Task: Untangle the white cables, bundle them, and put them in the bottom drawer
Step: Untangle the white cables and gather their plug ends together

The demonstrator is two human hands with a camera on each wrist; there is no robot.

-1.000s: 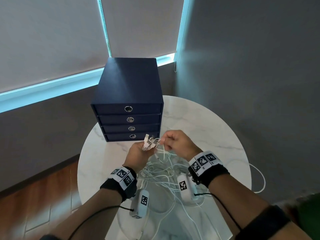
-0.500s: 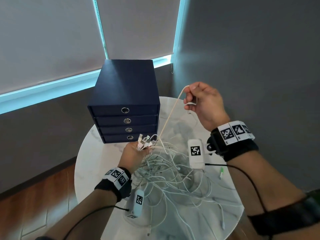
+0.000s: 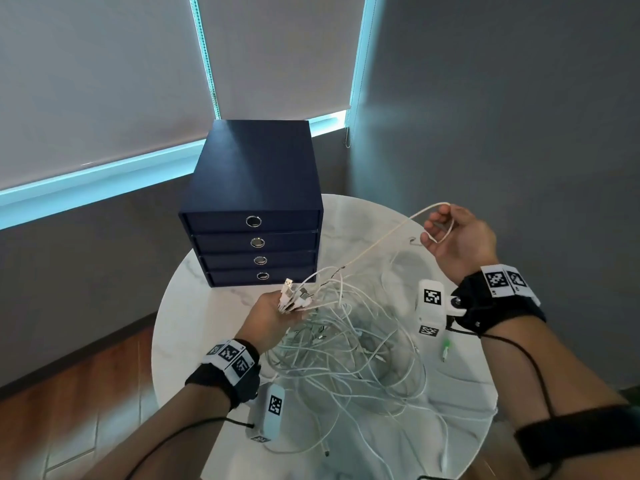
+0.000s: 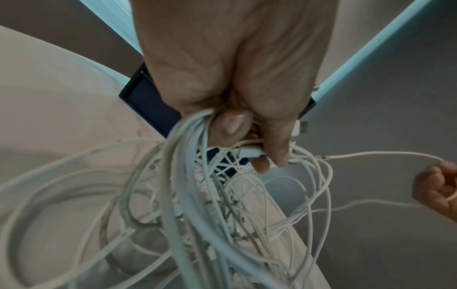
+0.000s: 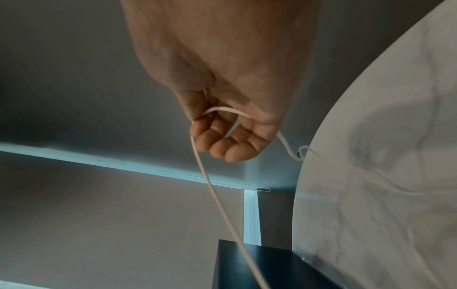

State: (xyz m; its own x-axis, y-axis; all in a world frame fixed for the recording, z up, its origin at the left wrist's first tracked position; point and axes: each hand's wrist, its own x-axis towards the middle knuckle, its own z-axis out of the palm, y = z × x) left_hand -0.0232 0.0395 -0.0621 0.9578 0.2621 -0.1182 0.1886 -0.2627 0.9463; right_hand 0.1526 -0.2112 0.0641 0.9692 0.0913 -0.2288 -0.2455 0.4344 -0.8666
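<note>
We find the navy drawer unit (image 3: 252, 202) at the table's (image 3: 194, 306) far edge, all four ring-pull drawers closed; contents not visible. The bottom drawer (image 3: 263, 276) sits just behind the left hand (image 3: 273, 318), which grips a bunch of plug ends (image 3: 294, 296). The white cables (image 3: 346, 358) lie in a loose tangle across the round marble top. The right hand (image 3: 457, 237), raised toward the far right edge, curls its fingers (image 5: 217, 140) round one thin strand (image 3: 381, 240) drawn from the tangle.
</note>
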